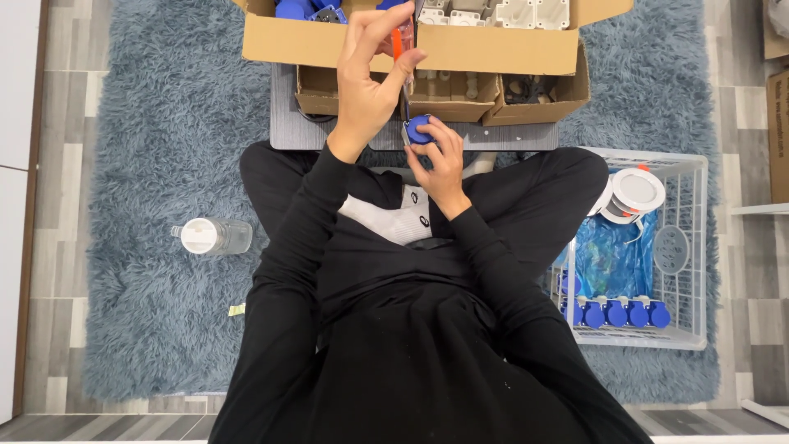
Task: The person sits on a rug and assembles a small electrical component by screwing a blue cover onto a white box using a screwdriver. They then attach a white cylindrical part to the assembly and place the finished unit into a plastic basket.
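Person: sitting cross-legged on the shaggy grey-blue rug [156, 148], black sleeves and trousers filling the near half of the view, white socks at the centre.
Plastic bottle: a clear bottle with a white cap [209, 236] lies on its side on the rug at nine o'clock, well apart from both hands.
White wire basket: at three o'clock, the basket [694, 247] holds a row of round blue plastic caps [616, 313], a crumpled blue plastic bag and round white disc-shaped fittings near its far corner.
Right hand: the right hand [440, 160] is curled around a small round blue plastic part with a grey body [417, 130], fingers pinching it from the sides just above the ankles.
Blue part, handling: looks light, stiff and smooth, a bit slippery on the domed face; I judge the rim and grey body the surest places to grip.
Left hand: the left hand [370, 78] is raised at twelve o'clock, thumb and fingers pressed together on the orange handle of a slim screwdriver [403, 49], whose dark shaft points down to the blue part.
Table: a low grey ribbed table [283, 123] carries the boxes just beyond the knees.
Cardboard boxes: brown corrugated boxes [493, 49] farthest off, open, holding grey-white moulded housings and more blue pieces.
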